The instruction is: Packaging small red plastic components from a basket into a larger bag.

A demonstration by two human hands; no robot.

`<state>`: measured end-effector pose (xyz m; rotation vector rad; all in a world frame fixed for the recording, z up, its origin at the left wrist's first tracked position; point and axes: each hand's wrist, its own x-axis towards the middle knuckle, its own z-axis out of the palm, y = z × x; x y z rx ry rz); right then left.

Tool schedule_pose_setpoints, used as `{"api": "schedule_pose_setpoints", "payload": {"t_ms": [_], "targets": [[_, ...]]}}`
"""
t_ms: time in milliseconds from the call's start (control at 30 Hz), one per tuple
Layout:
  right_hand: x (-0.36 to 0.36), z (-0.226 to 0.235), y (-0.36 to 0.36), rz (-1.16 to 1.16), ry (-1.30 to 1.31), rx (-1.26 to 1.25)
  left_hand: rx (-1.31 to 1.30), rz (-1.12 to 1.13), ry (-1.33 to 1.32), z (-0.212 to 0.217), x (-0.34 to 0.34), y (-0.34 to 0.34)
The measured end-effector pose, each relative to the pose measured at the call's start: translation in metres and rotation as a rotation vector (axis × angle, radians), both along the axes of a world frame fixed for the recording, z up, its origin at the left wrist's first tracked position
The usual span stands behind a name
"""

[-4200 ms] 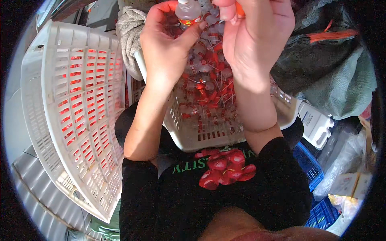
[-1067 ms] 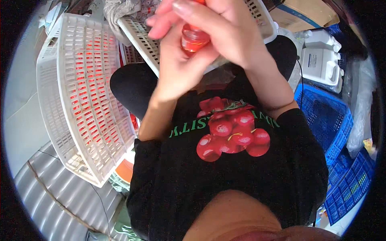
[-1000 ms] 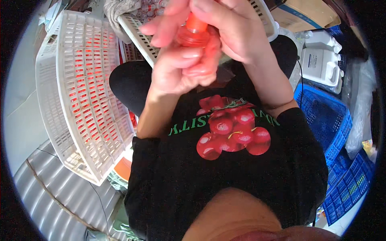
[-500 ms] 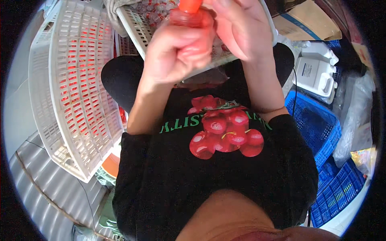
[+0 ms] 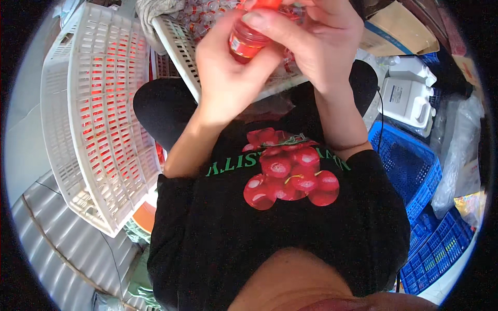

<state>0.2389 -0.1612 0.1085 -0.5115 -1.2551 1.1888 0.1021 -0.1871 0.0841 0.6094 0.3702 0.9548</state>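
Note:
A small clear bottle (image 5: pixel 246 45) with a red label or contents is wrapped in the fingers of my left hand (image 5: pixel 226 78). It tilts, with its red-orange cap (image 5: pixel 267 4) pointing up and to the right, cut by the top edge of the view. My right hand (image 5: pixel 324 49) is closed at that cap, its thumb lying across the bottle's upper end. The other right fingertips are partly out of view. Beneath both hands, a white plastic basket (image 5: pixel 179 49) rests by my knees, holding many small clear bottles (image 5: pixel 199 18) with red bands.
On the left stands a tall white slatted crate (image 5: pixel 111 124) with red things showing through its slots. To the right are white jugs (image 5: pixel 407 101), a blue crate (image 5: pixel 407 160), clear plastic wrap (image 5: pixel 454 155) and a cardboard box (image 5: pixel 399 31). A grey cloth (image 5: pixel 155 13) hangs over the basket's corner.
The bottle has gone from roughly upright to tilted. My left hand has turned so its back shows less, and my right hand has closed in onto the cap.

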Motion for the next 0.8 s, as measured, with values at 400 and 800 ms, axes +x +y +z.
{"api": "schedule_pose_setpoints", "payload": {"t_ms": [400,800], "targets": [[0.004,-0.006,0.004,0.452,0.419,-0.241,-0.209,-0.241,-0.255,0.005,0.006,0.002],[-0.002,-0.052,0.022,0.13,-0.085,-0.041,0.595,0.655,1.209,-0.015,0.0,0.005]]}}
